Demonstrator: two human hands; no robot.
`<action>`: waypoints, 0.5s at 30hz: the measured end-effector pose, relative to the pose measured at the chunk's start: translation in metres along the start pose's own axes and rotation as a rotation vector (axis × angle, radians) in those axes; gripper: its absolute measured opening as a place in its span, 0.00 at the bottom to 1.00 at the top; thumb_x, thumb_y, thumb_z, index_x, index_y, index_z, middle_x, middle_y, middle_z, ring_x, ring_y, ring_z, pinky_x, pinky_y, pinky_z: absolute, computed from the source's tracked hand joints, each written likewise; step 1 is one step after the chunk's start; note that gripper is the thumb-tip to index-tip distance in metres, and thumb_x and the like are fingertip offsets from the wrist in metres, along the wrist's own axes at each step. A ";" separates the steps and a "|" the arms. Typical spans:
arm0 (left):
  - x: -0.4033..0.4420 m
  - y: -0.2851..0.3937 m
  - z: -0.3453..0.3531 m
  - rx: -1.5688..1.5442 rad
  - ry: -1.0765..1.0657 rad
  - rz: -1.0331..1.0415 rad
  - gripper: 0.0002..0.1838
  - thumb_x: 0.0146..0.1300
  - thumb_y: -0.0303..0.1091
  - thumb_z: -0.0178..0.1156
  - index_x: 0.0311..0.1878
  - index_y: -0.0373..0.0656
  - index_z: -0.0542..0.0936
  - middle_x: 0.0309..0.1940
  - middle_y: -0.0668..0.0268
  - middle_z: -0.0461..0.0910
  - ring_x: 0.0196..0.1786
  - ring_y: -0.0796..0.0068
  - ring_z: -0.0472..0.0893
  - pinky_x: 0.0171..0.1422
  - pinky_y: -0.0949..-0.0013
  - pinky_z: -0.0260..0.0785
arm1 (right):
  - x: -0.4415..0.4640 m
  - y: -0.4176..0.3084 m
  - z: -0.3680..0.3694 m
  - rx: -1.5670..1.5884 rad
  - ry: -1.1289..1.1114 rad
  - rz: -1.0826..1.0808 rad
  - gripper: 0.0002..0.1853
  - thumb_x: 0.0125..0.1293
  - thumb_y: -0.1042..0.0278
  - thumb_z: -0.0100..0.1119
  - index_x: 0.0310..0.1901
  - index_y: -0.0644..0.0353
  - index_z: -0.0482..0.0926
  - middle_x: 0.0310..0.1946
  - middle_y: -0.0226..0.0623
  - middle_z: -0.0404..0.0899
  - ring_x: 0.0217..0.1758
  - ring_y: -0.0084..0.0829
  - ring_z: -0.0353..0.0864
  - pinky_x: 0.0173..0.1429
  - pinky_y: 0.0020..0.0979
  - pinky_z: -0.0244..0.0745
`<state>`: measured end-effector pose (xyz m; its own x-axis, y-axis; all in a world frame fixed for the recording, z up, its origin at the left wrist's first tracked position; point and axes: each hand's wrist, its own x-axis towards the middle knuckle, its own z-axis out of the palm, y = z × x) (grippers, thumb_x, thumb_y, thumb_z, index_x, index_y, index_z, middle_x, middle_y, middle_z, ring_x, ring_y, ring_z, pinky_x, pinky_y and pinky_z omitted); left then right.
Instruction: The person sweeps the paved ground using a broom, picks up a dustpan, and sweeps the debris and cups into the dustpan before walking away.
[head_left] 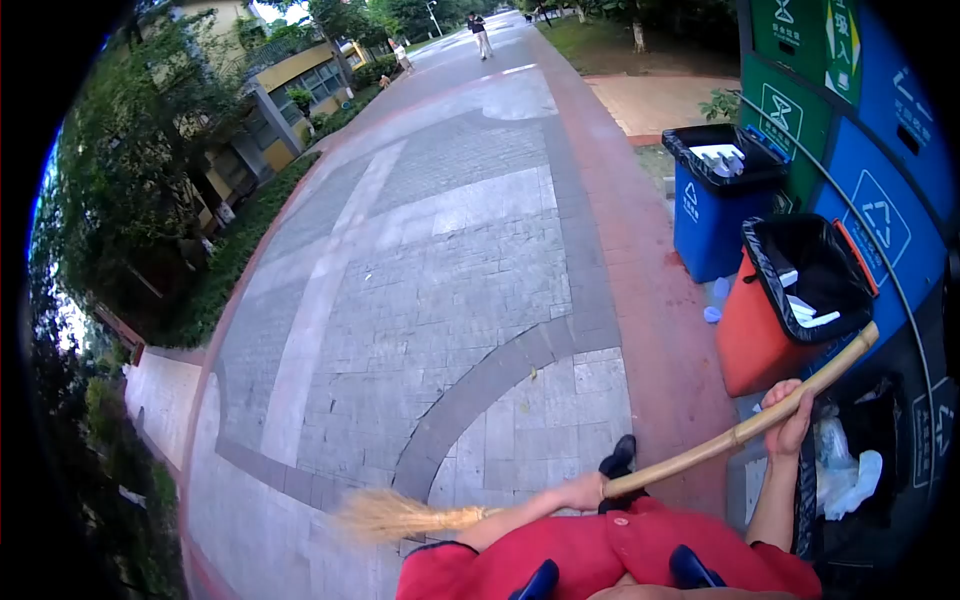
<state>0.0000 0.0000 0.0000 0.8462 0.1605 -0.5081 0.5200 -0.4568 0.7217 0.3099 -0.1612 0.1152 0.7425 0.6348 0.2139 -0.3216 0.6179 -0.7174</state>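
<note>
Across the front of my body lies a broom (pixel 690 457) with a bamboo handle and straw bristles. My left hand (pixel 578 492) is closed round the handle, fairly near the bristle end. Farther up, my right hand (pixel 788 418) grips the pole below its tip. The bristles (pixel 392 515) are at the lower left over the paving, a little blurred; I cannot tell if they touch it. Close by my right hand, the pole's upper end crosses in front of a red bin (pixel 738 340) lined with a black bag and holding some white rubbish.
Behind the red bin is a blue bin (pixel 697 235) with white rubbish on top. A pale plastic bag (pixel 845 470) lies in a black-lined container at lower right. Green and blue panels (pixel 880 215) line the right. People (pixel 480 38) are far along the path (pixel 450 270).
</note>
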 end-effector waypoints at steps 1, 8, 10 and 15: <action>0.008 0.010 -0.014 0.019 0.018 0.032 0.12 0.50 0.31 0.59 0.38 0.37 0.77 0.30 0.49 0.80 0.37 0.55 0.80 0.40 0.61 0.70 | 0.011 -0.011 0.002 0.001 0.014 -0.046 0.22 0.64 0.41 0.46 0.32 0.54 0.63 0.25 0.28 0.61 0.27 0.23 0.60 0.34 0.25 0.60; 0.116 -0.080 -0.239 0.281 0.124 0.105 0.19 0.51 0.43 0.62 0.40 0.41 0.72 0.30 0.53 0.77 0.38 0.51 0.77 0.40 0.57 0.69 | 0.197 0.054 0.012 0.250 0.469 -0.222 0.18 0.67 0.47 0.46 0.29 0.52 0.62 0.24 0.26 0.58 0.26 0.19 0.59 0.28 0.20 0.57; 0.159 -0.079 -0.276 0.358 0.172 0.129 0.19 0.52 0.44 0.60 0.42 0.42 0.71 0.31 0.52 0.77 0.39 0.50 0.77 0.40 0.55 0.69 | 0.234 0.060 0.029 0.227 0.460 -0.266 0.15 0.68 0.50 0.47 0.32 0.51 0.63 0.24 0.25 0.58 0.25 0.18 0.58 0.28 0.18 0.57; 0.249 -0.041 -0.366 0.421 0.181 0.174 0.13 0.53 0.42 0.57 0.40 0.48 0.75 0.30 0.53 0.79 0.36 0.49 0.78 0.40 0.52 0.71 | 0.322 0.020 0.071 0.072 0.021 -0.367 0.09 0.71 0.58 0.43 0.36 0.52 0.64 0.22 0.24 0.54 0.24 0.17 0.55 0.30 0.19 0.55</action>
<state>0.2322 0.3786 0.0161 0.9423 0.1830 -0.2804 0.3089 -0.7987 0.5165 0.5011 0.0880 0.2167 0.8278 0.3556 0.4339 -0.0719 0.8343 -0.5466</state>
